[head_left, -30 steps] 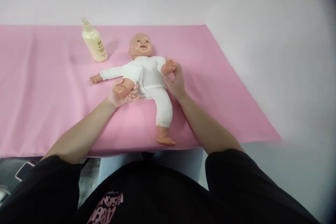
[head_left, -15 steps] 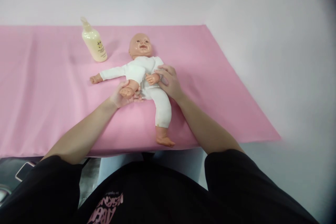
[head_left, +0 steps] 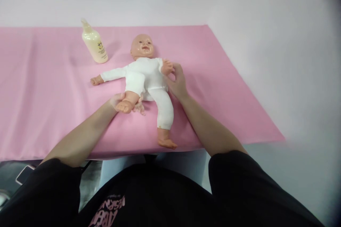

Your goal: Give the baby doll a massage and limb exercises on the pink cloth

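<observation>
A baby doll [head_left: 145, 76] in a white suit lies on its back on a pink sheet [head_left: 48, 88], head toward the far wall. My left hand [head_left: 119, 102] cups the doll's bare foot [head_left: 125, 105] on the left side, with that leg bent and lifted. My right hand [head_left: 178, 81] holds the doll's hand and forearm on the right side, next to its chest. The doll's other arm lies stretched out to the left, and its other leg points toward the near edge.
A cream pump bottle [head_left: 93, 43] stands on the sheet to the far left of the doll's head. The sheet's near edge runs just past the doll's lower foot [head_left: 167, 143]. A phone [head_left: 24, 173] lies lower left, below the table. White wall lies behind and to the right.
My left hand drew the doll's foot down toward me, partly straightening the bent leg. My right hand moved the doll's arm across its chest, then back out to the side.
</observation>
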Demonstrator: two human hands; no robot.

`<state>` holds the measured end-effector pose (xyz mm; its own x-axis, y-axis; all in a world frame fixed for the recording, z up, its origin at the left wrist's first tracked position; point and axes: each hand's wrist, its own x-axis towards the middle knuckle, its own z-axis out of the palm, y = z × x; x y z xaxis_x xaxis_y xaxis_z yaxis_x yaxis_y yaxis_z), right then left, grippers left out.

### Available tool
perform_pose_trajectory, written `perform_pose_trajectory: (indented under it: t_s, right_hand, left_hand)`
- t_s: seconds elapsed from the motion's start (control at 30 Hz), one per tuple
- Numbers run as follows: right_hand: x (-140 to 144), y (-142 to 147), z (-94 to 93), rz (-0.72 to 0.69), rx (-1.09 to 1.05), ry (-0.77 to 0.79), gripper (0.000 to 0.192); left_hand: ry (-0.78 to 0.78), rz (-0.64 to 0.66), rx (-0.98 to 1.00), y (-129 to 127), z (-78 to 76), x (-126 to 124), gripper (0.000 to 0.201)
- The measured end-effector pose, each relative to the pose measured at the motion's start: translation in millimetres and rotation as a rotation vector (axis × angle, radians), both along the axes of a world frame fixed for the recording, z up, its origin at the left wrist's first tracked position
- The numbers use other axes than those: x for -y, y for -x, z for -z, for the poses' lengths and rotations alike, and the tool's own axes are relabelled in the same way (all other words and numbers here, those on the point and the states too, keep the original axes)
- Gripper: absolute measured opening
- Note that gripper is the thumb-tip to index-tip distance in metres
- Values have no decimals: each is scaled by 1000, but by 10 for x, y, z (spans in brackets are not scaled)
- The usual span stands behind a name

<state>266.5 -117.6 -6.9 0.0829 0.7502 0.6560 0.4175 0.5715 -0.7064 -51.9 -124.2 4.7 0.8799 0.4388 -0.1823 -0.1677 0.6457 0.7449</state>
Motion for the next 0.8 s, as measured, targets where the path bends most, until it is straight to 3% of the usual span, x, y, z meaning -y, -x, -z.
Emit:
perform_pose_trajectory:
  t_s: [0.07, 0.17, 0.3, 0.4, 0.5, 0.8]
  right_hand:
    - [-37, -45, 9, 42, -198, 56, 59]
    - [-75, -117, 0, 44, -441, 133, 63]
    - [-118, -156, -23, 92, -740, 375, 41]
    - [-157, -139, -40, 195, -1060, 494, 26]
    - [-180, -122, -50, 216, -1189, 498, 19]
    - [-157, -127, -49, 204, -1099, 504, 26]
  left_hand:
    - [-120, 174, -13, 32, 4, 0, 73]
    - [-263, 473, -47, 0, -152, 6, 79]
    - [-286, 718, -206, -106, -469, 59, 76]
    - [-240, 869, -269, -139, -576, 96, 73]
    - [-220, 915, -222, -132, -566, 97, 68]
    - [-235, 960, -138, -164, -577, 51, 68]
